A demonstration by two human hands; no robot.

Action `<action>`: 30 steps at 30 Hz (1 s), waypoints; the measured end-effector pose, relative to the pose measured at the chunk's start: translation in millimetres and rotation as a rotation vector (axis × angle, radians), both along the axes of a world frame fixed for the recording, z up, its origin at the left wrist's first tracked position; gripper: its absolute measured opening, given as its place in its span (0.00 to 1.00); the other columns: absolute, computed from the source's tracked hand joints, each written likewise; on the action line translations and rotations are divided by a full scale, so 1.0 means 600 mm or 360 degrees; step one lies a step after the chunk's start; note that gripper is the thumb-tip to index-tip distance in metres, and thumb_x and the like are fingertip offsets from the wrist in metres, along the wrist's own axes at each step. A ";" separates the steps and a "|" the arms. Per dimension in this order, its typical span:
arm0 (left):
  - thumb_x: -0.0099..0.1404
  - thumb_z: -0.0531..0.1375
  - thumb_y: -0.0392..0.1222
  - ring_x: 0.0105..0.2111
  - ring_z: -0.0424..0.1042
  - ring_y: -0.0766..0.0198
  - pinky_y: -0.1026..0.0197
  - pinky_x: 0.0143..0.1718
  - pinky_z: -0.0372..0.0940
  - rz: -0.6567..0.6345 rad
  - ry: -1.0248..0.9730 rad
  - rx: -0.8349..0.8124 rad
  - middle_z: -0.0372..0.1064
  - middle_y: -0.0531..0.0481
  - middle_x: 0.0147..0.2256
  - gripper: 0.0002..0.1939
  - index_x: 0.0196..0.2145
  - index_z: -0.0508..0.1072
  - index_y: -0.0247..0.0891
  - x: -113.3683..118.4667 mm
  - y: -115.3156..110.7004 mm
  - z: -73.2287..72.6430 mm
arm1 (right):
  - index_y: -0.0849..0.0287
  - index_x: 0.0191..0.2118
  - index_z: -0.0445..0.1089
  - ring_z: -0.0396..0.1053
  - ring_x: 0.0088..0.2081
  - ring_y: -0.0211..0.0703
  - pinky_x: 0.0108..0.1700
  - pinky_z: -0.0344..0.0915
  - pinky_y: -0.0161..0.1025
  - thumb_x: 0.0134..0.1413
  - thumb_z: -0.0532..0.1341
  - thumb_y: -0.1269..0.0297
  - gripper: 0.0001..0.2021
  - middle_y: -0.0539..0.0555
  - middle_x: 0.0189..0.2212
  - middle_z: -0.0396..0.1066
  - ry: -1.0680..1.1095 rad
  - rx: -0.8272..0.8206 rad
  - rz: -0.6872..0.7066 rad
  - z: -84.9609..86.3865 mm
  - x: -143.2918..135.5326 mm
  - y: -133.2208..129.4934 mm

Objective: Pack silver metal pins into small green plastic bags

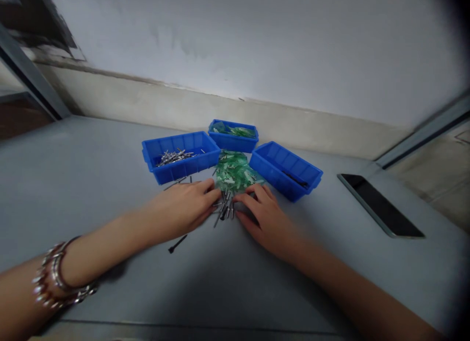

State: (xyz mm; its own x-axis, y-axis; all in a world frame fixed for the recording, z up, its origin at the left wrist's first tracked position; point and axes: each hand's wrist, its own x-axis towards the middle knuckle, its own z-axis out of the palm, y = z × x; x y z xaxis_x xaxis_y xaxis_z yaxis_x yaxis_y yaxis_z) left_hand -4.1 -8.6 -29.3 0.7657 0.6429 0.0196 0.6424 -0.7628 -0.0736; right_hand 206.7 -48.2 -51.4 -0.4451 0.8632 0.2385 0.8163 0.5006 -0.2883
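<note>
A loose pile of thin silvery metal pins, rivet-like point(228, 206), lies on the table between my two hands. My left hand point(193, 204) rests at the pile's left edge with its fingers curled together; whatever they hold is hidden. On the other side, my right hand point(270, 216) has its thumb and fingers apart, the tips touching the pile's edge, with nothing visibly gripped. Small green plastic pieces or packets point(235, 172) are heaped just behind the pins. A dark pin with a wider head point(178, 244) lies alone below my left hand.
At the back left a blue bin point(179, 172) contains many silvery pins. Another blue bin point(235, 142) behind it has green pieces. The right blue bin point(282, 177) contains a few dark items. A phone point(382, 206) lies far right, and a wall point(257, 52) stands behind.
</note>
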 end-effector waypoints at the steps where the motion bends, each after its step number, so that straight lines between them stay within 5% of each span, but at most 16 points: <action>1: 0.69 0.49 0.37 0.28 0.70 0.63 0.61 0.27 0.59 0.0002 0.0007 -0.0009 0.66 0.46 0.38 0.10 0.42 0.69 0.36 0.000 0.000 0.000 | 0.60 0.47 0.71 0.63 0.49 0.54 0.52 0.65 0.56 0.61 0.56 0.70 0.11 0.61 0.45 0.66 0.0001 0.0003 0.0003 0.000 0.000 0.000; 11: 0.64 0.50 0.28 0.28 0.69 0.63 0.61 0.26 0.55 -0.0014 0.0071 0.0044 0.66 0.46 0.38 0.11 0.41 0.68 0.36 0.002 0.003 -0.006 | 0.59 0.45 0.71 0.64 0.47 0.54 0.50 0.66 0.54 0.60 0.57 0.69 0.10 0.60 0.44 0.66 -0.0009 0.0028 0.0013 0.002 -0.003 0.002; 18: 0.64 0.51 0.30 0.30 0.69 0.62 0.62 0.28 0.58 -0.0165 -0.0225 0.0120 0.67 0.47 0.36 0.09 0.41 0.67 0.35 0.000 -0.004 -0.002 | 0.60 0.45 0.70 0.65 0.45 0.52 0.48 0.66 0.52 0.63 0.55 0.65 0.09 0.59 0.41 0.69 0.0156 0.0142 0.0067 0.002 -0.004 0.004; 23: 0.70 0.48 0.35 0.27 0.66 0.64 0.62 0.27 0.57 -0.0402 -0.0408 0.0288 0.67 0.48 0.32 0.09 0.39 0.68 0.34 0.000 -0.011 0.000 | 0.60 0.38 0.70 0.66 0.39 0.48 0.42 0.67 0.46 0.66 0.52 0.63 0.11 0.56 0.34 0.71 0.0231 0.0225 0.0229 0.001 -0.005 0.008; 30: 0.71 0.49 0.36 0.28 0.66 0.64 0.60 0.28 0.58 -0.0477 -0.0473 0.0285 0.67 0.49 0.30 0.10 0.34 0.68 0.35 0.004 -0.015 0.000 | 0.58 0.30 0.68 0.66 0.33 0.44 0.34 0.65 0.40 0.66 0.51 0.64 0.14 0.53 0.27 0.69 0.0287 0.0327 0.0386 -0.001 -0.006 0.013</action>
